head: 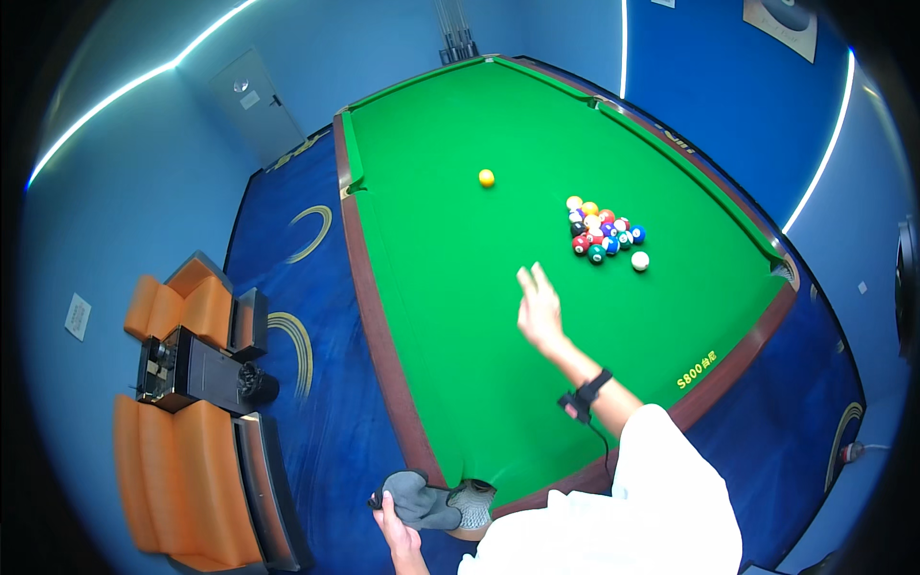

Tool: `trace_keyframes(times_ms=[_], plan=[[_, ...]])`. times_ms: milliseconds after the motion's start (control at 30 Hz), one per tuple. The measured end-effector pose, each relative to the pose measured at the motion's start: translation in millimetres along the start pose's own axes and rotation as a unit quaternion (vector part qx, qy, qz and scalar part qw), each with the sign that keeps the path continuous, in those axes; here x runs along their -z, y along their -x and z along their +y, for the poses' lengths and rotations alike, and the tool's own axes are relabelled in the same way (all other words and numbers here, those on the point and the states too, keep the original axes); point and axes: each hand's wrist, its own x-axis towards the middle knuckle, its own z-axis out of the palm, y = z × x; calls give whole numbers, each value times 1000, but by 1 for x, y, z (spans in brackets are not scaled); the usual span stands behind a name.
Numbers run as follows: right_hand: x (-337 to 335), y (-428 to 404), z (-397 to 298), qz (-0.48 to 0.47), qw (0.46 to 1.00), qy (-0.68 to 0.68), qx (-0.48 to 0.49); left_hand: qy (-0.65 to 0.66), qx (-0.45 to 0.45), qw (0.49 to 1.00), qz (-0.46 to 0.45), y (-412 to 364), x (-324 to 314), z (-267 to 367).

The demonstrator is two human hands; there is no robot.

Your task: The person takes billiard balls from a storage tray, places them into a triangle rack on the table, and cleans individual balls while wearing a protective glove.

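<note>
My left hand [394, 528] holds a grey cloth with dark edging [413, 497] beside the netted corner pocket [474, 502] of the pool table. My right hand [539, 305] is over the green cloth [460, 323], fingers extended and slightly blurred, holding nothing. A black strap with a small device and a cable [586, 397] is around my right wrist. Beyond that hand, to the right, numbered pool balls [596, 228] lie in a tight cluster. The white cue ball [640, 261] rests just beside them. A single yellow-orange ball [486, 178] lies apart, farther up the table.
Wooden rails [381, 345] edge the table. On the left stand orange sofas [208, 481], a low dark table [215, 377] and a black bin [257, 384], over blue patterned carpet [338, 431]. Cues [454, 32] stand at the far wall, and a door [255, 108] is at the far left.
</note>
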Motion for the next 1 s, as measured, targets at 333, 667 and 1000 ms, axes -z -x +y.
trace_keyframes(times_ms=[333,667,1000], plan=[[16,208,-53,-241,957,-159,-40,8,4,997,-75,9,2,0],[24,221,-143,-250,939,-232,38,-4,-6,998,-59,21,60,21],[-5,267,-256,-217,947,-234,45,12,-3,998,-66,-21,172,80]])
